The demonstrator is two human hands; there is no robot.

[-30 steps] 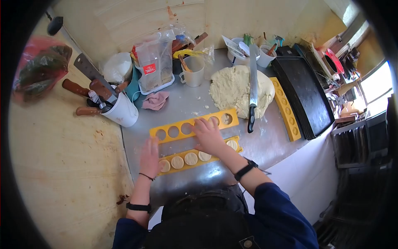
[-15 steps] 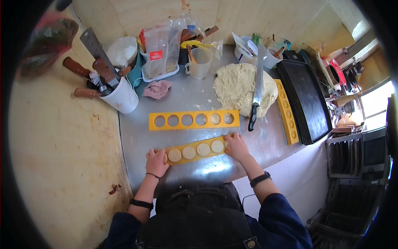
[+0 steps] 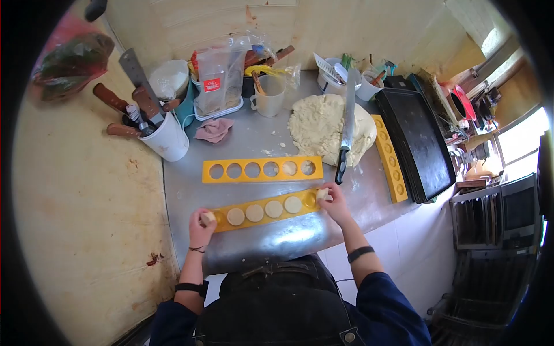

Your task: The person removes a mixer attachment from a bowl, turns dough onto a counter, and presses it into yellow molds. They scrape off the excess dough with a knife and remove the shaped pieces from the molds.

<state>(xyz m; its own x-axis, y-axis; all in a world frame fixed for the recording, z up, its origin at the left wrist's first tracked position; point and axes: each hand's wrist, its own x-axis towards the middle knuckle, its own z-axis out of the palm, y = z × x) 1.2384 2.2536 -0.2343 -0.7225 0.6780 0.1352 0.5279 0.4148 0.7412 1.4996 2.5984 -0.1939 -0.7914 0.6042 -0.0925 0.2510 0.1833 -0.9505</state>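
Observation:
The near yellow mould [image 3: 262, 224] lies slightly slanted on the metal table, with several pale dough discs [image 3: 254, 213] in its middle. At its left end, my left hand [image 3: 202, 228] is closed around a small dough piece [image 3: 208, 217]. My right hand [image 3: 334, 205] pinches another dough piece [image 3: 323, 195] over the right end. The end hollows beside both hands show bare yellow. Just beyond lies a second yellow mould [image 3: 242, 179] with round holes, parallel to the table's length. A large dough mass [image 3: 314, 124] sits behind it, with a long knife [image 3: 348, 121] resting on top.
A third yellow mould [image 3: 390, 158] lies beside stacked black baking trays [image 3: 418, 138] on the right. At the left wall stands a white tub [image 3: 171, 141] of knives and tools. A pink cloth [image 3: 214, 130], a plastic jug [image 3: 270, 99] and other containers line the back.
Both hands have lifted the end dough pieces from the near mould, baring its end hollows. My left hand has moved a little left. The whole view has shifted slightly.

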